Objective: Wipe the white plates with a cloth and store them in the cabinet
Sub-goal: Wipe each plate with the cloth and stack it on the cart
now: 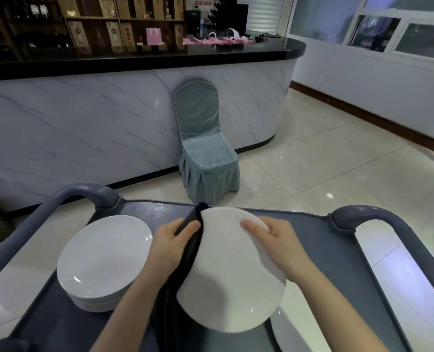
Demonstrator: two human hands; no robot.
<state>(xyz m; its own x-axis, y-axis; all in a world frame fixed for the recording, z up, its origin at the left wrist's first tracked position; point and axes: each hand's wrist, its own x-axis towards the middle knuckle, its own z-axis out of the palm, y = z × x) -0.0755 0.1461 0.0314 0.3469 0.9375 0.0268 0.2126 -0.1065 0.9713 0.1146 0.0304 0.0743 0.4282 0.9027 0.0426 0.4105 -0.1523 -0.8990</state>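
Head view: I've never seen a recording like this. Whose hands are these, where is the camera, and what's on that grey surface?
No machine here: a person wears one wide-angle camera on the head, looking forward and down. The left hand grips a dark cloth against a white plate, which the right hand holds by its rim. Below is a grey cart, with a stack of white plates on its left part. Beyond stand a covered chair and a marble-look counter.

plate: white, round, tilted in the air before me, cloth along its left edge.
cloth: dark, hanging down beside the plate.
stack of plates: white, flat, lying left of both.
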